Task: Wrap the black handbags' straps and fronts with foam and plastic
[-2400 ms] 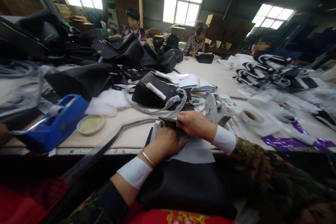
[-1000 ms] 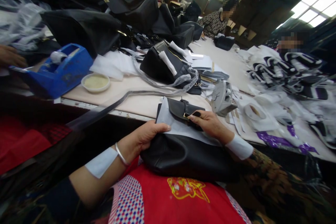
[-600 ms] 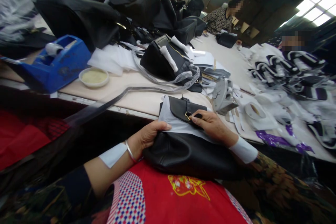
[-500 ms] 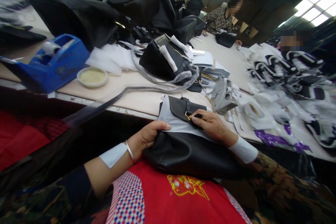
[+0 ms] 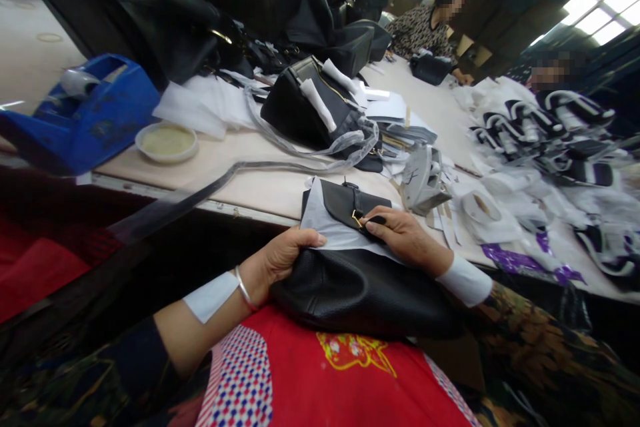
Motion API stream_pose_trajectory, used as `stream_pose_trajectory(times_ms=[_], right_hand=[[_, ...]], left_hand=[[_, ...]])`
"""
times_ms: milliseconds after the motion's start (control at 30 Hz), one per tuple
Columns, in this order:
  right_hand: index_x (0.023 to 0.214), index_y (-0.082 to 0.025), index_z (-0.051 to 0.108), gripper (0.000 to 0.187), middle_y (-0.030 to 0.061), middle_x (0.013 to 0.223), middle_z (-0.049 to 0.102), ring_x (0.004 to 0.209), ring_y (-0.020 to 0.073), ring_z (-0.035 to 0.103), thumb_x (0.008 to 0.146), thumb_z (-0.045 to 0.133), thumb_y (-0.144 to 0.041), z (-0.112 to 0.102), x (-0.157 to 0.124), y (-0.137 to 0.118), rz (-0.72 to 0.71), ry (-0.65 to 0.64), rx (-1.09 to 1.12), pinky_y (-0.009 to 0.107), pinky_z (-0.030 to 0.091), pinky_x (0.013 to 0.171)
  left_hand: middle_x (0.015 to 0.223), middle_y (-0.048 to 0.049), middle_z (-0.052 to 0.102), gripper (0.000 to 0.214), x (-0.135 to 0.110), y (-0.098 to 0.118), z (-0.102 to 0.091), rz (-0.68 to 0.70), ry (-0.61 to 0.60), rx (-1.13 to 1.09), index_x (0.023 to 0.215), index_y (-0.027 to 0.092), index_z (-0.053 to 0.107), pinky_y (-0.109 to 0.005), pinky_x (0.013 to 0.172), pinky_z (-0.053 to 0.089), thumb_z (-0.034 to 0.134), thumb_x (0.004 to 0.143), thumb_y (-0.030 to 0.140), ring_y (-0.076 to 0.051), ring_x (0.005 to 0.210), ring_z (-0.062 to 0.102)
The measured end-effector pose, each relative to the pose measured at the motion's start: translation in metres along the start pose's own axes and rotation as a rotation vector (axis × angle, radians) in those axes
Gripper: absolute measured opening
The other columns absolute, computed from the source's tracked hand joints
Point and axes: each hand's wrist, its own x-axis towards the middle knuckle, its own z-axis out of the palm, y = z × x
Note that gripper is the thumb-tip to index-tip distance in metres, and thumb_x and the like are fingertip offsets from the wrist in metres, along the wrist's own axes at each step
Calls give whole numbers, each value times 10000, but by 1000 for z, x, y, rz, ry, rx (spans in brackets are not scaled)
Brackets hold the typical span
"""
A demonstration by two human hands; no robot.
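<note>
A black leather bag rests against my red apron at the table's front edge. White tissue paper lies over its front, under a flap with a gold buckle. My left hand is closed on the bag's left side, thumb on top of the paper and the other fingers hidden behind. With my right hand I pinch the dark end of the buckle strap, just right of the gold buckle.
Behind the bag lies another black handbag with a plastic-wrapped strap. A blue tape dispenser and a shallow white dish stand left. Right are a grey tape dispenser and wrapped straps. A co-worker sits far back.
The view has shifted slightly, so table items at the left appear further left. Both hands keep the same hold on the bag and strap, with hardly any movement.
</note>
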Motion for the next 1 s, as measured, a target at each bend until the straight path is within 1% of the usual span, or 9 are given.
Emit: stream_pose_trajectory(times_ms=[167,400,567,667,767,867,1000], right_hand=[[907,-185,730,232,54,928,678,855,181,642,971,530,-283,-1,1,3,-16,-23,-29,293,487,790],[908,-180,728,234,71,946,687,858,189,656,971,521,-266,0,3,2,-33,-31,-71,306,506,792],[911,-172,720,243,92,981,682,881,196,657,978,502,-254,8,1,2,-81,-13,-100,328,520,828],[916,-171,721,258,111,994,677,897,213,662,979,485,-253,13,0,0,-101,10,-132,353,530,839],[972,-178,731,223,113,1009,677,916,223,664,957,534,-284,13,0,-3,-119,22,-149,362,533,855],[963,-192,744,224,99,987,694,894,219,663,949,563,-323,7,3,-5,-101,8,-163,355,525,841],[869,-185,734,279,76,894,702,826,203,650,964,538,-358,0,9,-2,-27,-10,-99,331,501,779]], left_hand=[[652,-127,758,332,1,1,-3,-36,16,13,1017,24,720,-342,619,608,625,716,128,-268,562,728],[730,-161,775,374,3,0,-8,1,21,75,1063,3,704,-359,668,604,634,722,141,-274,603,739],[767,-149,785,388,3,0,-2,42,49,92,1102,29,700,-344,687,598,645,733,139,-263,625,744],[763,-149,785,377,3,1,3,24,20,97,1102,31,705,-350,681,595,624,752,143,-269,611,741],[728,-150,777,349,3,2,4,3,-21,86,1077,24,713,-346,656,590,616,768,152,-278,607,741],[723,-156,774,344,2,4,3,-14,-47,67,1074,12,709,-350,663,588,621,774,156,-280,614,743],[767,-169,780,374,-1,6,0,-17,-53,56,1108,-4,693,-376,729,590,626,775,153,-287,655,752]])
